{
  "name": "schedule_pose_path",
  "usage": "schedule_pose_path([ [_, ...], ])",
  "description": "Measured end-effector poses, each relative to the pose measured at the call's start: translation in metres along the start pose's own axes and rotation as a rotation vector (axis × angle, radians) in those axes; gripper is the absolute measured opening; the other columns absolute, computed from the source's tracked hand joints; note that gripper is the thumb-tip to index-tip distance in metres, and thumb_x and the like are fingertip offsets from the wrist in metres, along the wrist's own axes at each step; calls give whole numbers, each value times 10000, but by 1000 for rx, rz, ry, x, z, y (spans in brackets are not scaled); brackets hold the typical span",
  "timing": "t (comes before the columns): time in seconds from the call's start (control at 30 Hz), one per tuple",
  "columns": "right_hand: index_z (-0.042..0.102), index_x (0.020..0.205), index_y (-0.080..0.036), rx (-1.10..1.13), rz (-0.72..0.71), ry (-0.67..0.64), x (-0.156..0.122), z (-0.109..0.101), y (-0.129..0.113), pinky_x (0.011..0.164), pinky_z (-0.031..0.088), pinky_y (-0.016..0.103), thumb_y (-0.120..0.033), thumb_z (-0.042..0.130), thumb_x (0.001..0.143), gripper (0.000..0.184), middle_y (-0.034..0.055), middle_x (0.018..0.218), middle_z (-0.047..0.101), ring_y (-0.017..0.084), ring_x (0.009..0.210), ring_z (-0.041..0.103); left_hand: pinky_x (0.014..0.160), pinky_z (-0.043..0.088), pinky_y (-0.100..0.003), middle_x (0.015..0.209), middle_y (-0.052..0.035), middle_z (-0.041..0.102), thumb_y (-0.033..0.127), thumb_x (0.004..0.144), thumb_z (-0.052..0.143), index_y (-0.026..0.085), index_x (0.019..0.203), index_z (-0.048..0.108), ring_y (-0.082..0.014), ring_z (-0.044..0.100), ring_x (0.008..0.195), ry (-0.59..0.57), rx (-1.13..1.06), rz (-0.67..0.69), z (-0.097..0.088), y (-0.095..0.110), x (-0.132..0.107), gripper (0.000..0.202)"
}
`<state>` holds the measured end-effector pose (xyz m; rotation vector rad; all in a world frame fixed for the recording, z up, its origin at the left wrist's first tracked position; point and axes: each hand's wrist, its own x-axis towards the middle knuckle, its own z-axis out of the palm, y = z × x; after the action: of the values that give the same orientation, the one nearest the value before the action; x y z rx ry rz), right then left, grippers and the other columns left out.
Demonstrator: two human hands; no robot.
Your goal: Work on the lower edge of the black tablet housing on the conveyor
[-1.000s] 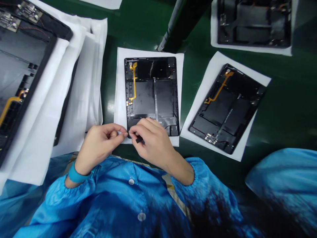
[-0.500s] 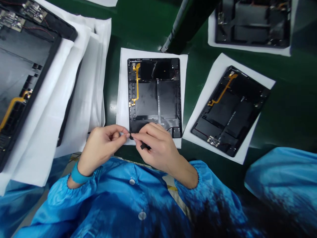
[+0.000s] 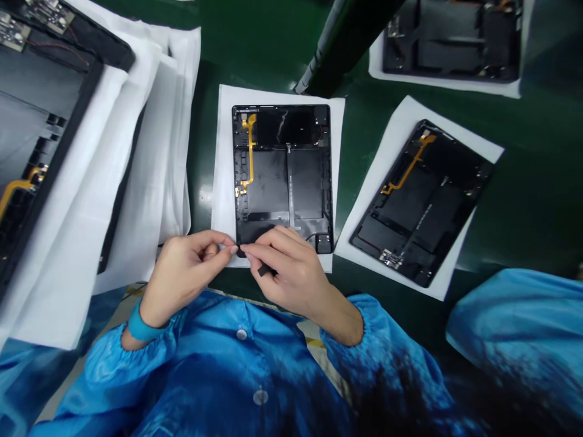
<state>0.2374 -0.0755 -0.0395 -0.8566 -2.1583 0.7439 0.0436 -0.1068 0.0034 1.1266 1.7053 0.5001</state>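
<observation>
An opened black tablet housing (image 3: 268, 182) lies on a white foam sheet (image 3: 223, 158) in front of me, with a yellow flex cable (image 3: 250, 152) along its left side. My left hand (image 3: 189, 264) is closed in a pinch at the housing's lower left corner. Thumb and forefinger of my right hand (image 3: 291, 267) pinch at the same corner, almost touching the left fingertips. Whatever sits between the fingertips is too small to make out. A small black piece (image 3: 265, 270) shows under the curled fingers of my right hand. That hand covers part of the housing's lower edge.
A second open tablet housing (image 3: 419, 206) rests tilted on its sheet at right, and another housing (image 3: 450, 48) lies at top right. Housings stacked with white foam sheets (image 3: 155, 158) fill the left. A dark post (image 3: 346, 42) rises behind. Someone's blue sleeve (image 3: 514, 328) is at right.
Both hands keep their pinch at the housing's lower left corner, with hardly any movement. The whole view has shifted slightly, so surrounding things appear a little further left and up.
</observation>
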Motion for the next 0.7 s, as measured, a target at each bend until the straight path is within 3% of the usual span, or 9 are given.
schedule_pose_path([
  [0.7,662,939,-191,-24,11,-48,1,-2,0,683,449,340,-39,557,861,200,32,815,640,183,763,549,462,315,-216,504,56,401,488,866,621,211,846,748,-77,382,458,39,27,54,3,-7,0,306],
])
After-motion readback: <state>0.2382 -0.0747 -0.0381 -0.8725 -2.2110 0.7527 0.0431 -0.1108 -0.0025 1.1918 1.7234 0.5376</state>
